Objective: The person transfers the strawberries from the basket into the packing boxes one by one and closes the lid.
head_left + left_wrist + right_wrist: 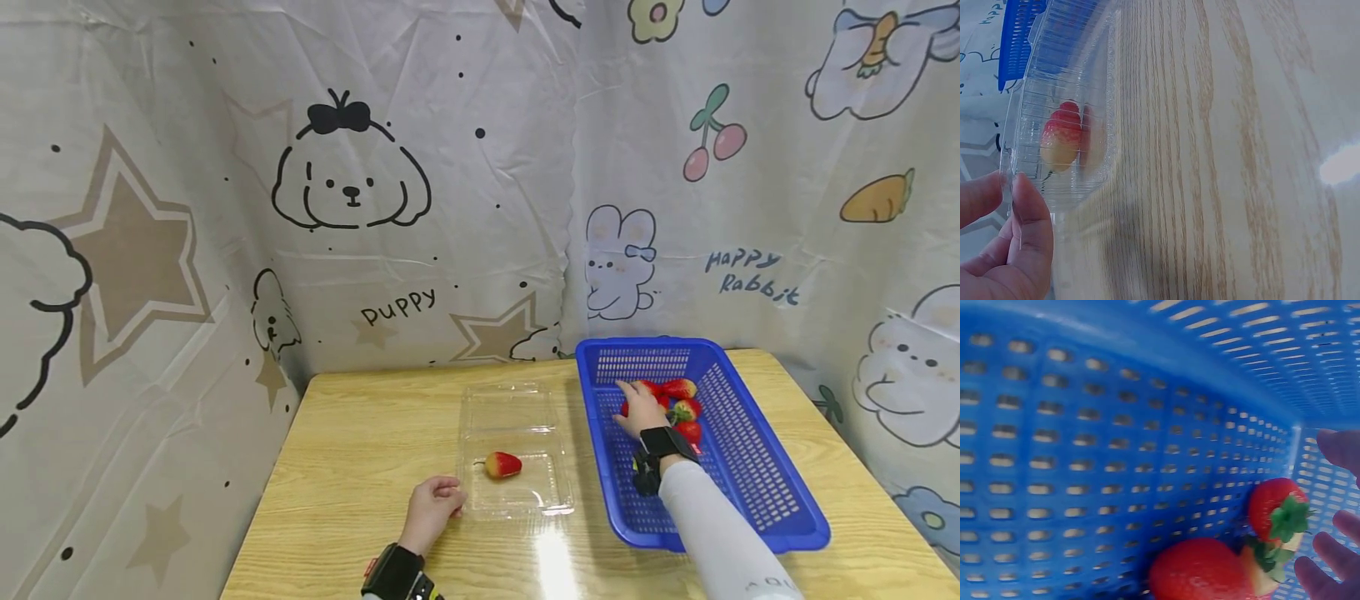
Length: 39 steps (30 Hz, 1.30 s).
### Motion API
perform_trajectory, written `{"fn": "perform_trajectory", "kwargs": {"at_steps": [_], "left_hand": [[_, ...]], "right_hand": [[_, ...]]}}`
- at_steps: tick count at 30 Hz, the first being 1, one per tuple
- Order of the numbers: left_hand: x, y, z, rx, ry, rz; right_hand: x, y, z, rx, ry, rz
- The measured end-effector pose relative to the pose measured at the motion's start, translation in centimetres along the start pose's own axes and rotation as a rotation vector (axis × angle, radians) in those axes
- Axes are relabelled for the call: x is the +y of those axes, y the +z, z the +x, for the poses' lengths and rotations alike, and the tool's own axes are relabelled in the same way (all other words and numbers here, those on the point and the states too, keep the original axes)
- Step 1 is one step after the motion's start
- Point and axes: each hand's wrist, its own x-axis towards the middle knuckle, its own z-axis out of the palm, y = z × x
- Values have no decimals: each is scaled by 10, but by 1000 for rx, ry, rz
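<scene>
My left hand (433, 510) pinches the near-left rim of a clear plastic clamshell box (558, 504) between thumb and forefinger. The box lies on the table with its lid folded back. One red-and-yellow strawberry (502, 465) is inside it, and the left wrist view shows this strawberry (1062, 134) through the ridged wall. My right hand (643, 408) reaches into a blue plastic basket (765, 467), over a group of red strawberries (686, 432). In the right wrist view its fingers (1329, 547) are spread and hold nothing, close to a strawberry (1275, 506) with green leaves.
The blue basket's raised, slotted walls surround the right hand. A wooden table (360, 433) carries both containers, the box left of the basket. Behind and beside it hangs a printed curtain (465, 192).
</scene>
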Motion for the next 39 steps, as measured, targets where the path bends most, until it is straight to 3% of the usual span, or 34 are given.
{"fn": "perform_trajectory", "kwargs": {"at_steps": [8,14,31,39], "left_hand": [[-1,1,1,-2,-2,9],[2,1,0,-3,8,0],[2,0,-3,-5,9,-19],[1,-1,-2,-8,12,-26]], "right_hand": [[7,9,-6,-64,38,-52],[10,11,-8,-49,66,-47],[13,14,-8,4,24,-35],[4,3,-5,-46,16,-12]]}}
